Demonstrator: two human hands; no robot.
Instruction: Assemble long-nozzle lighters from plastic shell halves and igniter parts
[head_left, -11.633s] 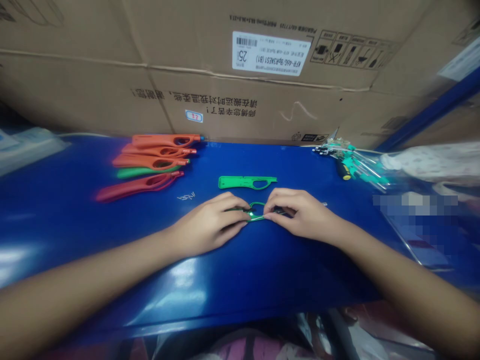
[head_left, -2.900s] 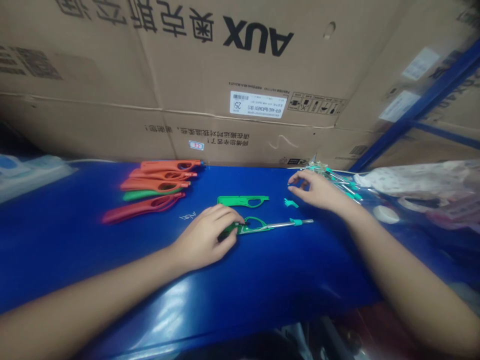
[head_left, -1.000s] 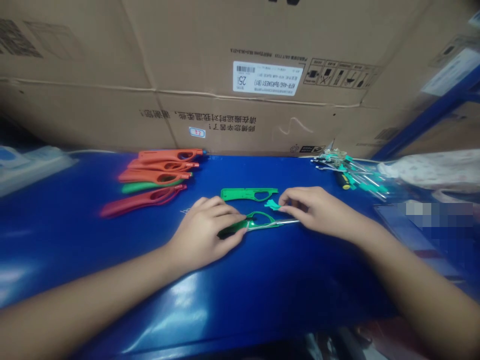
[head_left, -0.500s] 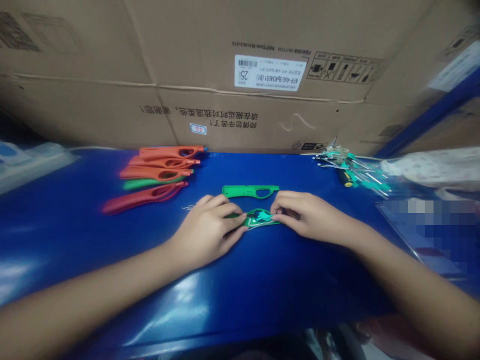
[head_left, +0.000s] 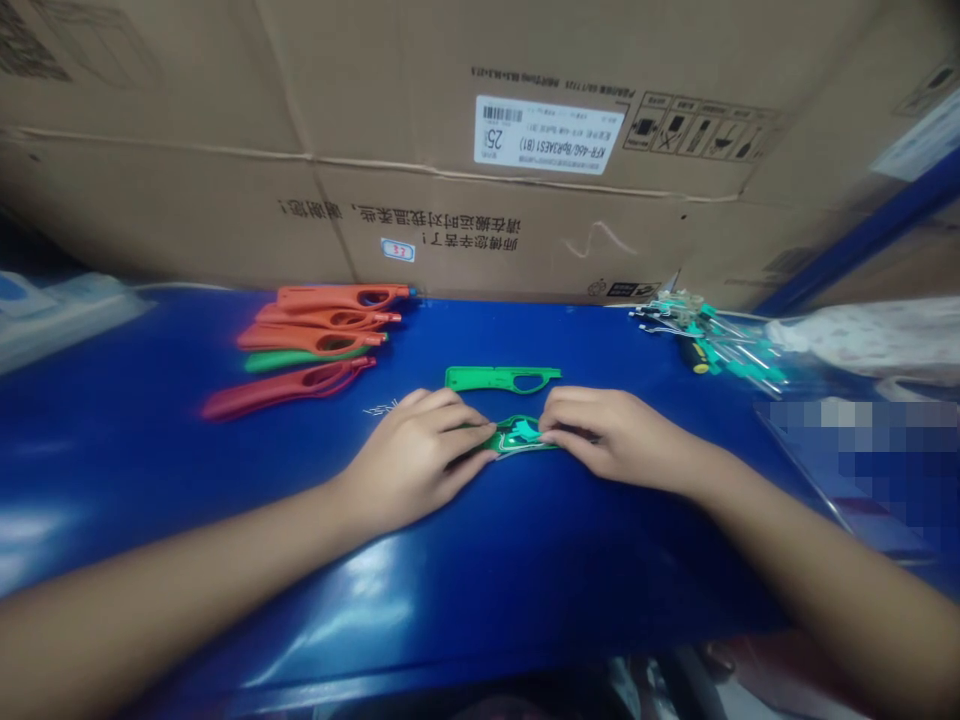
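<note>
Between my hands lies a green lighter shell half (head_left: pixel 517 449), its inside facing up, with a teal part (head_left: pixel 525 430) and thin white wire in it. My left hand (head_left: pixel 427 445) is closed on the shell's left end, thumb and fingers pinching it. With thumb and forefinger, my right hand (head_left: pixel 607 435) pinches the right end near the teal part; the exact grip point is hidden by the fingers. Just beyond, a second green shell half (head_left: pixel 499 379) with a looped trigger opening rests on the table. Small white pins (head_left: pixel 381 408) are scattered beside my left hand.
Several orange lighters (head_left: pixel 322 320) and a red one (head_left: pixel 292 390) lie at the left, a green one (head_left: pixel 300 358) among them. At the right is a pile of teal-and-metal parts (head_left: pixel 720 340) with a yellow-and-black tool (head_left: pixel 697 356). A cardboard box (head_left: pixel 420 110) stands behind the blue table (head_left: pixel 480 600).
The view has shifted slightly. Both hands keep hold of the shell half, and the right fingers have moved a little at the teal part.
</note>
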